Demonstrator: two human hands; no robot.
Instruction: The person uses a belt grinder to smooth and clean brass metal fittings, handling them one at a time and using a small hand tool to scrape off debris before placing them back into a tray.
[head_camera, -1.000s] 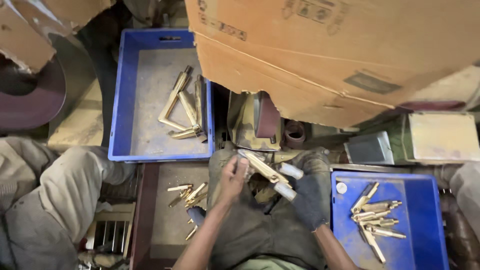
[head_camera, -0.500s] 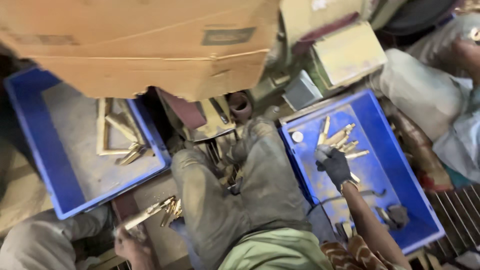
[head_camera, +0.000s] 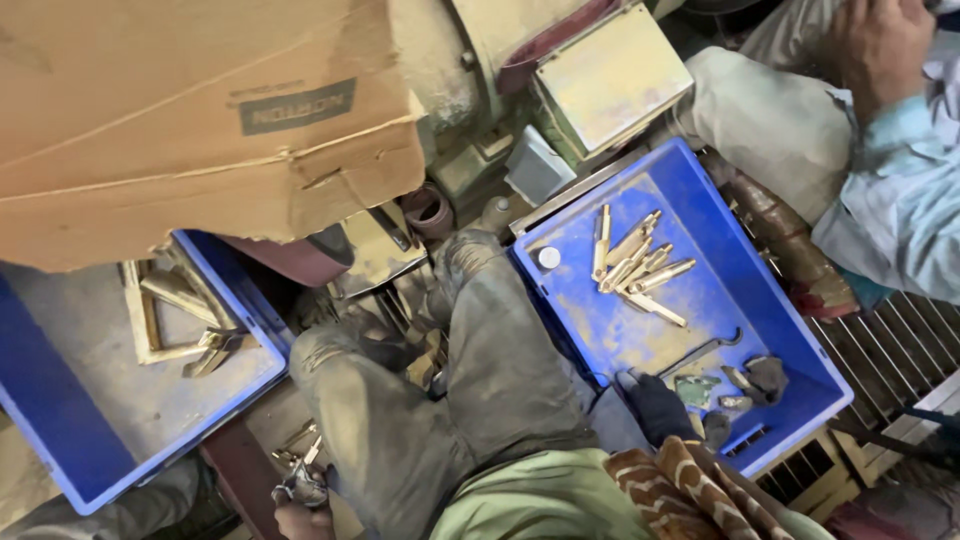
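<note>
— Brass: where's the piece in hand?
— Low left, a small metal part gripped in the left hand, beside loose brass pieces.
— And the gloved right hand?
— Resting on the right blue tray rim; whether it grasps anything, I cannot tell. Brass rods lie further in.

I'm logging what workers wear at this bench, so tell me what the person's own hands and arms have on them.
The right hand wears a dark, grimy work glove, and the arm behind it is in a sleeve patterned in brown, tan and cream wavy stripes. The left hand shows only at the bottom edge and appears bare; no sleeve of it is in view.
</note>
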